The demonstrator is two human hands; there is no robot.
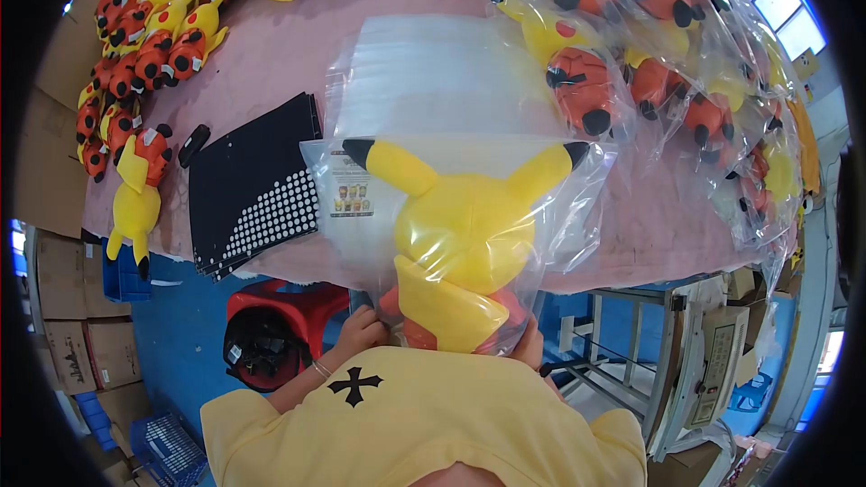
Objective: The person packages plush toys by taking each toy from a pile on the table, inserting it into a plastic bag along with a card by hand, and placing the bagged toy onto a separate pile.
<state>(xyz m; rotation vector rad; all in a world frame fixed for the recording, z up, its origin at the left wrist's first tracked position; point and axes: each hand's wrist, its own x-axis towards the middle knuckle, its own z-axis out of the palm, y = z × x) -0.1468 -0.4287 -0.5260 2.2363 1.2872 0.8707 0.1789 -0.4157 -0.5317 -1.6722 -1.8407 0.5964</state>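
Observation:
A yellow plush toy (465,230) with black-tipped ears and red clothing lies inside a clear plastic bag (564,234), its back and tail facing up. A printed label (352,188) shows on the bag's left part. At the bag's lower left edge my left hand (363,328) has its fingers curled on the plastic. My right hand (530,344) grips the lower right edge, partly hidden by the bag and the yellow shirt. The toy's lower end rests near my body at the table's front edge.
Flat clear bags (433,72) lie behind the toy on the pink table (271,54). Black dotted sheets (257,185) are stacked left. Unbagged plush toys (153,36) fill the far left; bagged ones (586,81) the right. Below stand a red stool (311,307) and a machine (717,365).

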